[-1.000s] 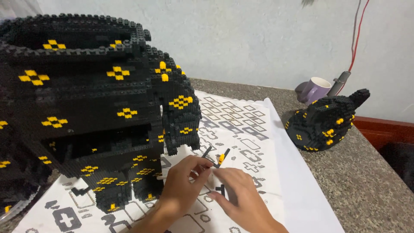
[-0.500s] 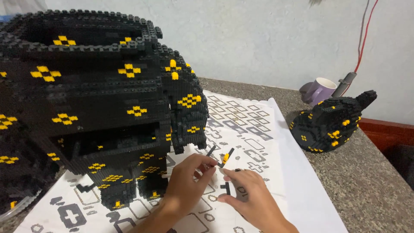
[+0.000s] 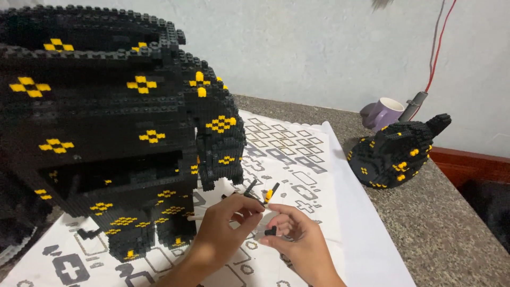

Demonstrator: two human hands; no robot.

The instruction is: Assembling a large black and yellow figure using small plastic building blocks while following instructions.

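A large black brick model [image 3: 111,133] with yellow diamond patterns fills the left half of the head view. In front of it my left hand [image 3: 220,228] pinches a small black brick strip with a yellow piece [image 3: 264,193] at its upper end. My right hand [image 3: 297,236] is right beside it, fingertips closed on a tiny black brick [image 3: 270,231]. Both hands hover just above the white instruction sheet [image 3: 297,159], which is printed with grey and black brick outlines.
A smaller black and yellow brick lump [image 3: 398,151] sits on the speckled stone counter [image 3: 446,223] at the right. Behind it stands a purple mug [image 3: 383,112], with grey and red cables [image 3: 433,58] hanging on the wall. The counter's edge drops off at the far right.
The view has shifted a little, so the big model sits further right in frame. My hands have stayed together in front of the model, working the small pieces.
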